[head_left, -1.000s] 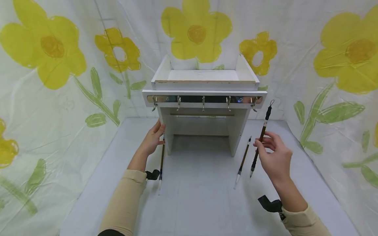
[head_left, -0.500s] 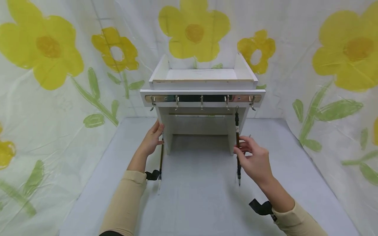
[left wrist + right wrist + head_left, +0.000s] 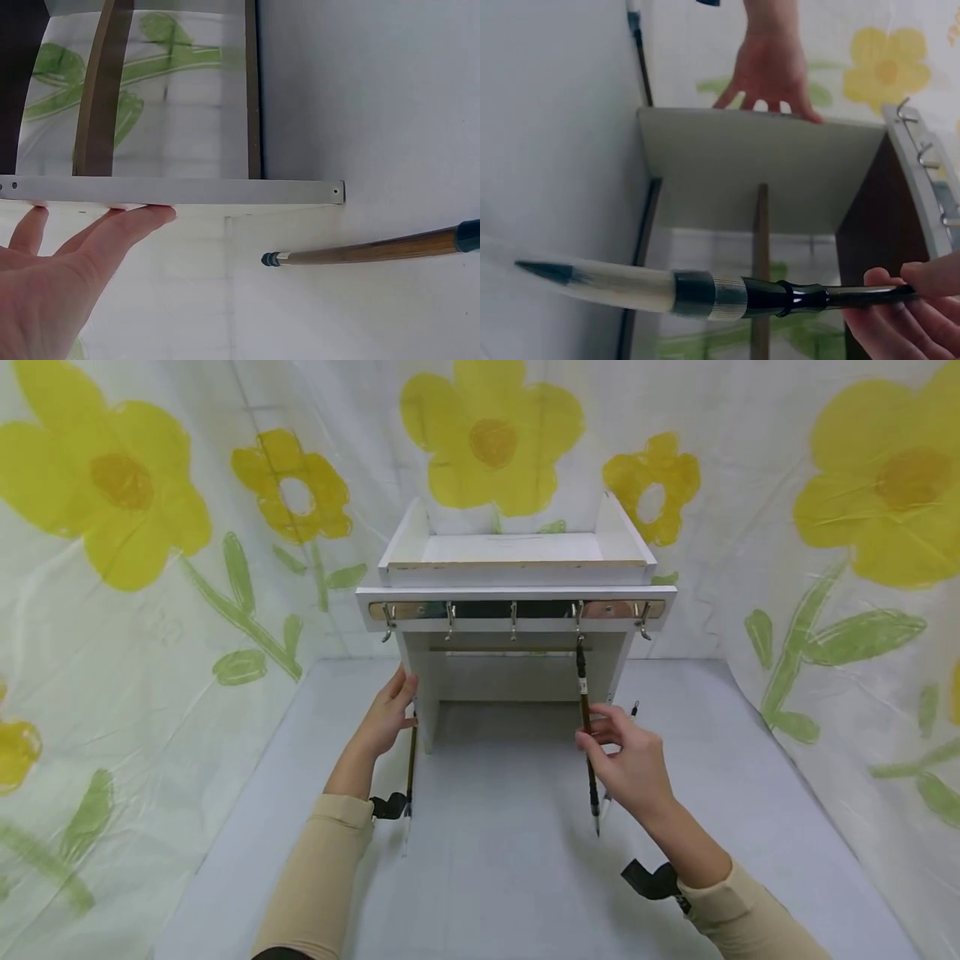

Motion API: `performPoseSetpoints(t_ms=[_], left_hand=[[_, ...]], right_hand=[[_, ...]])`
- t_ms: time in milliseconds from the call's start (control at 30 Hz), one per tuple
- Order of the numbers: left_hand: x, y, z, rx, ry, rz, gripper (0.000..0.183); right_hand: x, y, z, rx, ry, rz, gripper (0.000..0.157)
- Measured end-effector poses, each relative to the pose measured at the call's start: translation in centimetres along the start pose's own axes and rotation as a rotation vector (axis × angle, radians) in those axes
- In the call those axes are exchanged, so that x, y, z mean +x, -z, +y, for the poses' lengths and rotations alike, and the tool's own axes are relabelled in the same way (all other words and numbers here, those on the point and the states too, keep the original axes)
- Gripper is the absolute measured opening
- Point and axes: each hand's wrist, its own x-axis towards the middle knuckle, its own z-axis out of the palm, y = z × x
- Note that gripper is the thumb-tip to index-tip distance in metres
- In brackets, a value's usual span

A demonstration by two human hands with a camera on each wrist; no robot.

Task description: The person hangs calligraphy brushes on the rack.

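My right hand (image 3: 628,758) pinches a calligraphy brush (image 3: 584,687) by its brown handle, tip down. The brush's top loop overlaps the lower end of the second hook from the right (image 3: 578,617) on the white shelf (image 3: 517,578). In the right wrist view the brush's pale bristles (image 3: 622,285) end in a dark point. My left hand (image 3: 386,717) presses the shelf's left side panel (image 3: 187,190) with extended fingers. Beside that panel lies a second brush (image 3: 411,768), its lower handle in the left wrist view. A third brush (image 3: 634,708) is mostly hidden behind my right hand.
Several metal hooks line a mirrored strip (image 3: 480,610) across the shelf front. The shelf stands on a pale cloth-covered table (image 3: 495,877), against a white curtain (image 3: 360,435) printed with yellow flowers.
My right hand has carried the brush leftward from beyond the shelf's right side to beneath the second hook from the right. My left hand has stayed at the left panel.
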Motion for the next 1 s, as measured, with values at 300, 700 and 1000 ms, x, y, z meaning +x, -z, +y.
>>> performPoseSetpoints(t_ms=[300,700,1000], left_hand=[[0.2,-0.1,-0.6,0.054,-0.002,0.013,0.071],[0.4,0.2,-0.5,0.005,-0.002,-0.002,0.062],[0.3,0.4,-0.5,0.021,0.006,-0.002,0.066]], right_hand=[[0.8,-1.2,1.2,0.033,-0.040,0.000,0.035],[1.4,-3.9,4.8,0.051,0.068,0.051,0.038],[0.8,-1.6,7.9,-0.018,-0.225,0.331,0.033]])
